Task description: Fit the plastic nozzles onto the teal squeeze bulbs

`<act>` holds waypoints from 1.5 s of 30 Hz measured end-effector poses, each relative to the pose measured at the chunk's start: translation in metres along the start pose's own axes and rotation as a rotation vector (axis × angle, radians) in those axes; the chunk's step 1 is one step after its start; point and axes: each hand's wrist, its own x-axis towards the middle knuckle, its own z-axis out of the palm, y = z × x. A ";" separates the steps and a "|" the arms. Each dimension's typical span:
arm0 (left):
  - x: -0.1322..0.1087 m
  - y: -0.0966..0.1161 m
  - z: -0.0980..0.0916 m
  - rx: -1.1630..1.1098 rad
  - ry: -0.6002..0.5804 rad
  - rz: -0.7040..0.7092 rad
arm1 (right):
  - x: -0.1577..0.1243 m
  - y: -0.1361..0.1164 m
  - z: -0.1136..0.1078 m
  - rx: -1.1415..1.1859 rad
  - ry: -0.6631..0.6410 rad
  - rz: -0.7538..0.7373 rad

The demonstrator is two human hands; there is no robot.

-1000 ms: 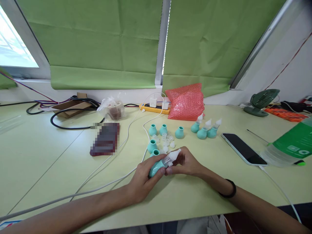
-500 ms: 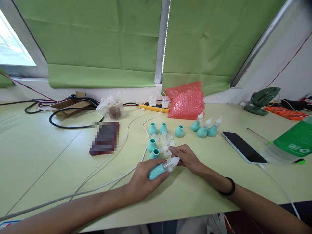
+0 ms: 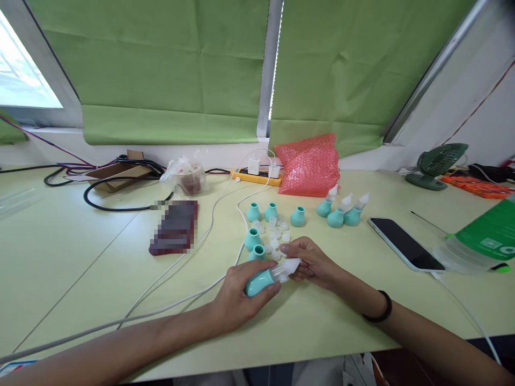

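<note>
My left hand is wrapped around the teal bulb of a nasal aspirator, which lies tilted with its clear tube and white pointed tip toward the right. Close beside that tip is my right hand, its fingers curled together; whatever they hold, if anything, is hidden. Several small white and clear caps lie loose just beyond the hands. Around them stand open teal bulbs, among them a near one and a far one. Farther right, 3 bulbs with tips fitted stand grouped.
A phone on a cable lies at right, near a green-labelled bottle. Red bubble wrap and a yellow power strip are at the back. White cables cross the left side, past a dark red blurred object.
My right hand has drawn slightly away from the aspirator's white tip, so the tip shows more fully. My left hand keeps its hold on the bulb. The view has shifted slightly.
</note>
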 end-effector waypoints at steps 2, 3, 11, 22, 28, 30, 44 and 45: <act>0.000 0.001 0.000 0.024 0.005 -0.036 | -0.003 -0.004 0.001 -0.202 0.112 -0.156; 0.000 0.002 -0.001 0.033 0.003 -0.050 | -0.005 -0.005 0.001 -0.313 0.153 -0.235; -0.003 0.002 -0.001 0.028 -0.032 0.059 | -0.013 -0.005 0.010 -0.752 0.005 -0.418; -0.003 0.003 -0.008 0.051 -0.123 0.099 | -0.001 -0.013 -0.005 -0.436 0.468 -0.410; 0.000 0.005 -0.008 0.022 -0.180 0.004 | 0.006 0.000 -0.011 -0.680 0.442 -0.357; 0.001 0.005 -0.007 0.000 -0.191 -0.027 | 0.009 0.004 -0.014 -0.746 0.446 -0.356; 0.005 0.004 -0.004 -0.249 -0.186 -0.273 | -0.017 -0.003 0.005 -0.976 0.231 -0.849; 0.005 0.004 -0.004 -0.268 -0.172 -0.277 | -0.017 -0.003 0.006 -0.995 0.215 -0.856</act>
